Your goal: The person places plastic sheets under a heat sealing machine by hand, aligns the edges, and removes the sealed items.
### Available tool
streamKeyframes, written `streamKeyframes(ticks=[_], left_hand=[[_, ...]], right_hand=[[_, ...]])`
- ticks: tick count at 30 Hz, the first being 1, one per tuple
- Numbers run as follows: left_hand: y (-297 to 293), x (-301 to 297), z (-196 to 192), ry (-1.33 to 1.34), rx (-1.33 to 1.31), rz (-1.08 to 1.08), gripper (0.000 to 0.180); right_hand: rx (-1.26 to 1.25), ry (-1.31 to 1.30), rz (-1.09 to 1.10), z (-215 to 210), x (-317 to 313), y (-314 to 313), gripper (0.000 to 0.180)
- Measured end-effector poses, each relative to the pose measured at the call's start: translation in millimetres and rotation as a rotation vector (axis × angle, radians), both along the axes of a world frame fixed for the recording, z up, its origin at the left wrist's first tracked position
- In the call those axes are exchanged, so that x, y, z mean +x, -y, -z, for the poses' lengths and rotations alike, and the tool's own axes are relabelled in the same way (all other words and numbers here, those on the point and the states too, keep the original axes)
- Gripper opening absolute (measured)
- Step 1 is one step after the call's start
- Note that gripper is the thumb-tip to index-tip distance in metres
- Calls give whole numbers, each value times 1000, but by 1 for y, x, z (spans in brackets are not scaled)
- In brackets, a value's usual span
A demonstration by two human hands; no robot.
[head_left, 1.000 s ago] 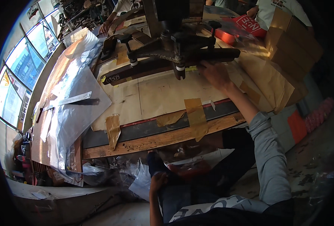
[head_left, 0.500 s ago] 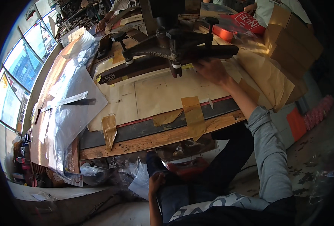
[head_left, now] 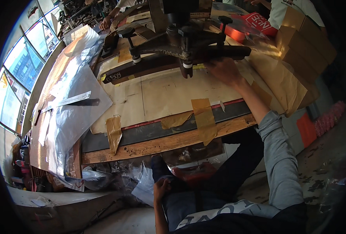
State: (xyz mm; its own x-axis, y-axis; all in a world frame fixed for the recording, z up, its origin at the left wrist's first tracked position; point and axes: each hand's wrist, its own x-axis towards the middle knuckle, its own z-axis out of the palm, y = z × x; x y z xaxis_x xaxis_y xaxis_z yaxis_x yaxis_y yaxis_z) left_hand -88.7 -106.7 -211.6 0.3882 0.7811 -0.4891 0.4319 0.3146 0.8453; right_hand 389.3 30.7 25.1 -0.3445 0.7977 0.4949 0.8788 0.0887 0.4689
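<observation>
Fingers of the left hand (head_left: 162, 188) curl loosely near the lap, holding nothing. Farther off, the right hand (head_left: 223, 70) (fingers bent, grip unclear) touches the black chair base (head_left: 180, 43) lying upturned on the paper-covered workbench (head_left: 157, 144).

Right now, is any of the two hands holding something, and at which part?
The right hand touches the chair base at one arm's outer end; a closed grip cannot be confirmed. The left hand rests empty on the lap.

A flat red package (head_left: 260, 21) with white print lies beside brown cardboard boxes (head_left: 303, 39) at far right.
</observation>
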Motion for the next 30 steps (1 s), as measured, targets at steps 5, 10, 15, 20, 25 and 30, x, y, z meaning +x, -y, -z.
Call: streamKeyframes(ticks=[5,10,15,20,25,30], left_hand=[[2,-1,0,11,-26,-19,30],[3,-4,5,51,-23,-34,29],[3,-4,7,18,-18,-41,28],[5,-1,3,52,-46,-83,26],[4,-3,4,4,1,-44,25],[5,-5,10,-2,-9,-63,28]], right_hand=[[91,-19,-68,5,3,-5,31],[167,1,-216,-2,1,-3,38],[75,-53,-141,2,1,-2,49],[56,-61,-133,5,3,-7,51],[164,-42,-226,6,6,-9,42],[116,-95,-129,3,-2,-4,22]])
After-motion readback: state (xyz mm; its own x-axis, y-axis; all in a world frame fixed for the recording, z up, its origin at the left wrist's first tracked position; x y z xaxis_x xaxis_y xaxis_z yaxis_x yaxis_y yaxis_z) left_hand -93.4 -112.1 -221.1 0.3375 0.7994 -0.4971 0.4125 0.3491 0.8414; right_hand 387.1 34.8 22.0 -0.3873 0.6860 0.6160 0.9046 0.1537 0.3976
